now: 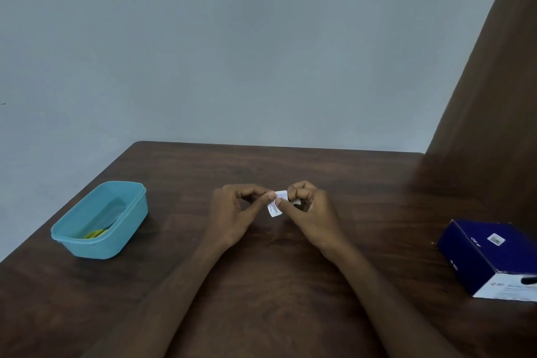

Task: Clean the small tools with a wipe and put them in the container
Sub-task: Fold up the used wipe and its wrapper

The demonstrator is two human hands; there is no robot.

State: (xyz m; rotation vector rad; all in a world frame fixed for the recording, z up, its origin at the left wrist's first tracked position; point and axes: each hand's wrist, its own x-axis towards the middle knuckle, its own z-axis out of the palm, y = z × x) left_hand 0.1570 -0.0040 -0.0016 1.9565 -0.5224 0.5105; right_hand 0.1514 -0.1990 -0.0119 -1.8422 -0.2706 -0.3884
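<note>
Status: early-to-mid task, by judgement. Both hands work a small white sachet (276, 203) over table centre, raised slightly off the surface. Left hand (232, 212) pinches the sachet's left edge btwn thumb and forefinger; remaining fingers curled. Right hand (311, 209) pinches the right edge, fingers curled tight. The grip looks like a tear-open; wipe is prob. inside, not yet visible.

Container (100, 221): teal plastic tub, lid off, at table's left edge, well apart from the hands. Yellow items (94, 233) lie inside at the near end; likely tools, too small to confirm. No tools visible on the table outside it. Whether the yellow items count as cleaned cannot be told.

Left to do (est.): open sachet, wipe tools, place in container.

Surface: dark brown wood-grain table (261, 285). Blue box (494, 256) w/ white end panel sits at right edge. Room: plain grey-blue wall (232, 52) behind; brown panel (494, 96) at right.
</note>
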